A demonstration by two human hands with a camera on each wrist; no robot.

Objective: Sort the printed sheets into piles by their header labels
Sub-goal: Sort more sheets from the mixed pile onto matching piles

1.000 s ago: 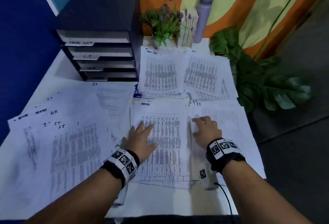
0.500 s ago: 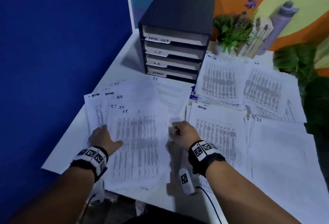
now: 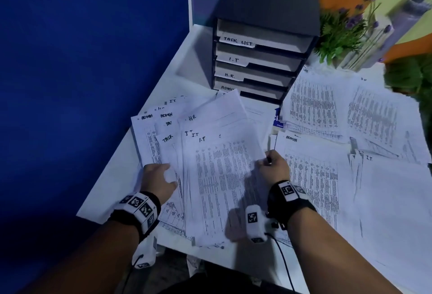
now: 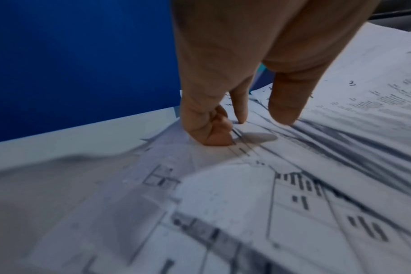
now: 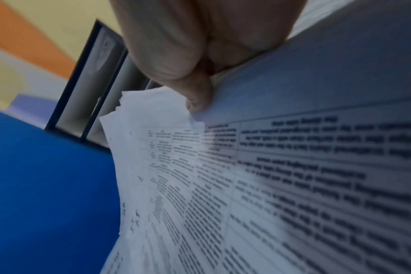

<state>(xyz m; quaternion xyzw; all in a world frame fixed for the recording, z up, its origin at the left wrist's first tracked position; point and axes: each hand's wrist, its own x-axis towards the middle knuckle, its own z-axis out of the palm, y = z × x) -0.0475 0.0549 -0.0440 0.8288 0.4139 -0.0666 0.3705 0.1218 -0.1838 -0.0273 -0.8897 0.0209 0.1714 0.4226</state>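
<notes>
A: How is the unsorted stack point(image 3: 217, 177) gripped?

B: Its right edge is pinched by the right hand point(image 3: 273, 167), thumb point(image 5: 197, 96) on the printed side, so that the edge is raised off the table point(image 3: 112, 191). The left hand point(image 3: 159, 181) is laid on the stack's left side; in the left wrist view the fingers point(image 4: 284, 103) are pointed down onto the fanned sheets, 1 of them curled. Whether any sheet is pinched there cannot be told.

A: Where is the stack found?

B: At the table's front left, beside the blue wall point(image 3: 81, 71). Handwritten headers are fanned along its top: ADMIN, TASK, H.R. and I.T.

A: And the sorted piles?

B: 4 are seen to the right. An ADMIN pile point(image 3: 313, 177) is lain just beside the right hand, with an I.T. pile point(image 3: 392, 200) further right. Behind them 2 more are spread, a left rear pile point(image 3: 313, 104) and an H.R. pile point(image 3: 378, 116).

A: What is placed behind?

B: A black tray unit point(image 3: 268, 36) with 4 slots labelled TASK LIST, I.T, H.R. and ADMIN. A potted plant point(image 3: 343, 29) and a grey bottle point(image 3: 406, 15) are set to its right.
</notes>
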